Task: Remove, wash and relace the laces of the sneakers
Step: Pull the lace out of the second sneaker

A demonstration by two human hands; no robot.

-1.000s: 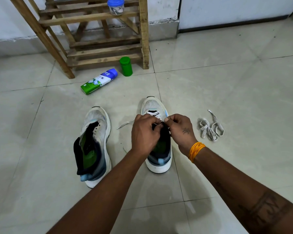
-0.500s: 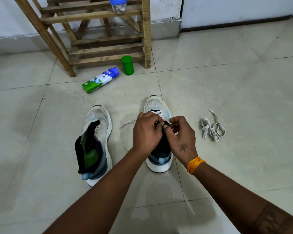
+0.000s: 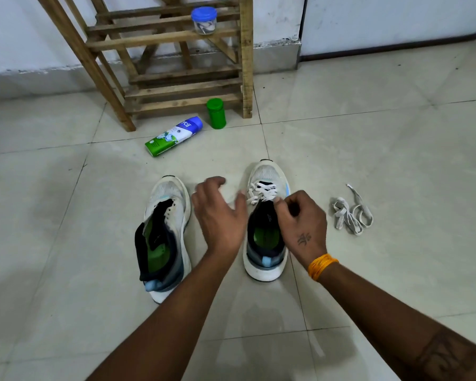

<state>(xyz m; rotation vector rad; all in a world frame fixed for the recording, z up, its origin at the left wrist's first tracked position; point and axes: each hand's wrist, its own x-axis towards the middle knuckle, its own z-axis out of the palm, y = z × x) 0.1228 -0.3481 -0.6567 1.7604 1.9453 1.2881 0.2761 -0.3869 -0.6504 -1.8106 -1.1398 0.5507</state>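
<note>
Sneakers, two, white knit uppers with green insoles, standing on a pale tiled floor point(image 3: 66, 215), toes pointing away from the wearer of the camera.

Left sneaker point(image 3: 166, 235): unlaced, eyelets bare, black tongue pulled out and flopped over toward its left side. Stands just beside the left forearm.

Left hand point(image 3: 217, 215): hovers in the gap between the two shoes, fingers point(image 3: 212, 184) spread and loosely extended, somewhat blurred. A pale blurred streak runs from near its thumb toward the laced shoe; whether the hand grips a lace end cannot be told.

Right sneaker point(image 3: 267, 221): partly laced, with a white lace point(image 3: 261, 191) criss-crossed through the front eyelets only; the rear eyelets and the dark collar lie open.

Right hand point(image 3: 300, 224): over the right edge of the laced shoe, fingers curled in, fingertips pinching at the lace just behind the crossed rows. Small tattoo on its back; orange thread band point(image 3: 322, 266) round the wrist.

Loose lace point(image 3: 351, 213): white, bunched in loops on the floor, near the right sneaker and apart from it.

Background, left to right: wooden rack point(image 3: 176, 78) against the wall; green-and-white bottle point(image 3: 173, 136) with blue cap lying on its side before it; green jar point(image 3: 216, 113) upright by the rack's right leg; clear jar with blue lid point(image 3: 204, 20) on an upper slat.
</note>
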